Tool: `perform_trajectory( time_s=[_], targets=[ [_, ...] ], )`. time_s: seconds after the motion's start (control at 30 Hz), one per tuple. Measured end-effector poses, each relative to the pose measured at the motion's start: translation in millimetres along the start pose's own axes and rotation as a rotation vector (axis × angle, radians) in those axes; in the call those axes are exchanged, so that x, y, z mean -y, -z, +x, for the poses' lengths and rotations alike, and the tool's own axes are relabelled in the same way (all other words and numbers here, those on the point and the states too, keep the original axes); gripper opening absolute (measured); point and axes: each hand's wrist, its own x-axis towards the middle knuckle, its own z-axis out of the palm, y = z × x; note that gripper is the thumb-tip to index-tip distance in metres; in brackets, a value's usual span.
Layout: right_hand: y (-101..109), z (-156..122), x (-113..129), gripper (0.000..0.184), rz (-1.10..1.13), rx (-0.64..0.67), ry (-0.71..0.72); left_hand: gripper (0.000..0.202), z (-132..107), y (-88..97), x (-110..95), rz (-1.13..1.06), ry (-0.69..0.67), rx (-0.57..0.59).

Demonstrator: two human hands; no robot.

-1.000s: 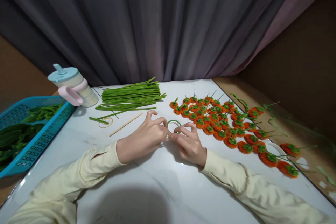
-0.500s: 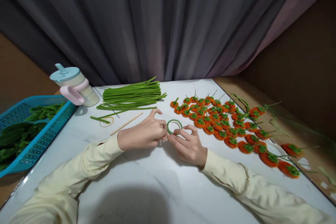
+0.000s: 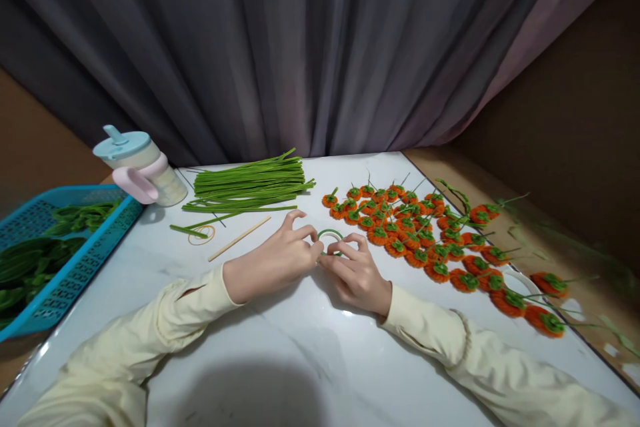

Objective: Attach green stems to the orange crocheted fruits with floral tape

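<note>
A narrow roll of green tape (image 3: 330,233) with a white core is held between my two hands over the white tabletop. My right hand (image 3: 356,275) grips its near right side, thumb and fingers bent round the rim. At its left edge my left hand (image 3: 280,255) is closed in a pinch, index finger raised and curled; the fingertips hide that part of the roll, and whether a loose tape end is between them does not show. Both hands meet just below the roll. Beyond my left hand lie a thin wooden stick (image 3: 240,239) and rubber bands (image 3: 202,235).
Green fuzzy stems (image 3: 250,183) lie bundled at the back. Many small orange persimmon-like pieces with green tops (image 3: 410,240) spread across the right. A lidded tumbler (image 3: 145,170) stands at left, beside a blue basket (image 3: 75,287) of green leaf pieces. A curtain (image 3: 280,47) hangs behind.
My left hand has moved slightly right, its fingers now against the roll's left edge. The fingers of both hands cover more of the roll. The view has shifted a little.
</note>
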Motion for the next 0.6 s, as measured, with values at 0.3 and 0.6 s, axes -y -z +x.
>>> perform_trajectory(
  time_s=[0.3, 0.6],
  targets=[
    [-2, -1, -1, 0.020, -0.010, -0.018, 0.091, 0.021, 1, 6.9, 3, -0.211, -0.022, -0.022],
    [0, -3, -4, 0.023, 0.005, 0.004, 0.124, 0.023, 4, -0.6, 12, -0.716, 0.254, 0.164]
  ],
)
